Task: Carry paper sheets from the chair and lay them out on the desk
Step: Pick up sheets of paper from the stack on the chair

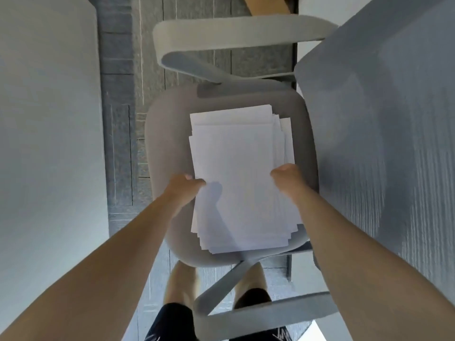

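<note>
Many paper sheets [236, 168], plain white, thin and rectangular, piled in a loose stack with edges fanned and corners stepped, lying on the seat of the chair [170, 134]. Seat a rounded square, matte grey and smooth. Two grey armrests, flat bands bent into soft curves: far armrest [221, 30] beyond the stack, near armrest [258, 316] closer to the body. Under the seat, one grey base spoke [226, 279], straight and angled. Dark carpet [118, 94] below, rough-textured, laid in square tiles with thin pale seams. To the left a pale surface [49, 143], smooth and featureless; to the right a grey tabletop [381, 119] with fine streaked grain, its rounded corner close beside the seat.

Left hand [183, 190] at the stack's left edge, thumb pressed on the top sheet, fingers curled round the edge and mostly hidden beneath, pinching paper. Right hand [286, 177] at the right edge, thumb on top, other fingers tucked under and out of sight, gripping the same bundle. Both forearms bare, stretched forward and down, converging on the stack. Soft shadow of the left hand across the top sheet. Black shorts [170, 321] and bare legs at the bottom edge.
</note>
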`<state>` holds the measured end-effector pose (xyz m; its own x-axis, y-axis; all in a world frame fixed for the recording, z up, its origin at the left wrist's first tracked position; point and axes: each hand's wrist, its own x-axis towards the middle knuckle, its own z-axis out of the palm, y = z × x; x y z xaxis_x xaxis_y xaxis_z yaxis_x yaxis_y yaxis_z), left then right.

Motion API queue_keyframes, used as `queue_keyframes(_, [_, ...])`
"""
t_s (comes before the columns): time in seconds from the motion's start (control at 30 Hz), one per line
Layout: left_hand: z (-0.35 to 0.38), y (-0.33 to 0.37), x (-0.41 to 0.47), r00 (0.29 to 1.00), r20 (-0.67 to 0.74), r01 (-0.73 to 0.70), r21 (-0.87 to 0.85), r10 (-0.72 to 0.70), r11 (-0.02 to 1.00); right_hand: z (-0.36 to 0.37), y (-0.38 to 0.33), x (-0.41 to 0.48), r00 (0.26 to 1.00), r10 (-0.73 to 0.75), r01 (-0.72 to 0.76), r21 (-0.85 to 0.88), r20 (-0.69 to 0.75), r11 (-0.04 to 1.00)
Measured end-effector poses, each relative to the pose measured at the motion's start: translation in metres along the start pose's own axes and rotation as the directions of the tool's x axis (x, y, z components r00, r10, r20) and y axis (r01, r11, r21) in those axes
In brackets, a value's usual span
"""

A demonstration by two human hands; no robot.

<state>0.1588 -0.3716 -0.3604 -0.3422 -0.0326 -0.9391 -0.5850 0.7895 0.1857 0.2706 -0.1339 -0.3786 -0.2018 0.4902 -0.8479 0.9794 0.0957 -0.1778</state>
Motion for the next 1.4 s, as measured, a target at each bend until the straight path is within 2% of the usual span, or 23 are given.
queue_keyframes(0.1, [0.017,-0.006,0.012,1.0,0.009,0.023,-0.091,-0.022,0.996,0.014,-0.003,-0.004,0.998,-0.012,0.015,0.042,-0.067,0.999])
queue_keyframes(0.23, [0.02,-0.01,0.015,0.999,-0.052,0.001,-0.158,-0.009,0.987,0.018,-0.006,-0.015,0.993,-0.026,0.023,-0.027,-0.113,0.999])
queue_keyframes(0.37, [0.015,-0.01,0.008,0.998,-0.055,-0.045,-0.15,0.037,0.988,0.023,-0.011,-0.024,0.992,-0.035,0.032,-0.023,-0.124,0.999])
queue_keyframes(0.6, [0.017,-0.016,0.007,0.993,-0.057,-0.106,-0.133,0.099,0.985,0.038,-0.016,-0.026,0.985,0.074,-0.053,0.129,-0.158,0.99])
queue_keyframes(0.77, [0.017,-0.018,0.008,0.991,-0.087,-0.115,-0.136,0.104,0.984,0.04,-0.014,-0.031,0.979,0.036,-0.029,0.034,-0.202,0.999])
queue_keyframes(1.03, [0.018,-0.017,0.003,0.993,-0.079,-0.099,-0.146,0.088,0.984,0.035,-0.014,-0.039,0.976,-0.008,0.011,0.014,-0.22,1.0])
queue_keyframes(1.17, [0.02,-0.017,0.0,0.994,-0.086,-0.076,-0.144,0.065,0.987,0.035,-0.007,-0.034,0.986,-0.031,0.042,0.061,-0.167,0.997])
queue_keyframes(1.3, [0.022,-0.019,-0.001,0.992,-0.106,-0.077,-0.142,0.062,0.987,0.033,-0.002,-0.028,0.983,-0.01,0.039,0.157,-0.186,0.987])
queue_keyframes(1.4, [0.025,-0.022,-0.002,0.982,-0.175,-0.098,-0.143,0.072,0.985,0.032,-0.001,-0.032,0.979,-0.029,0.068,0.19,-0.203,0.979])
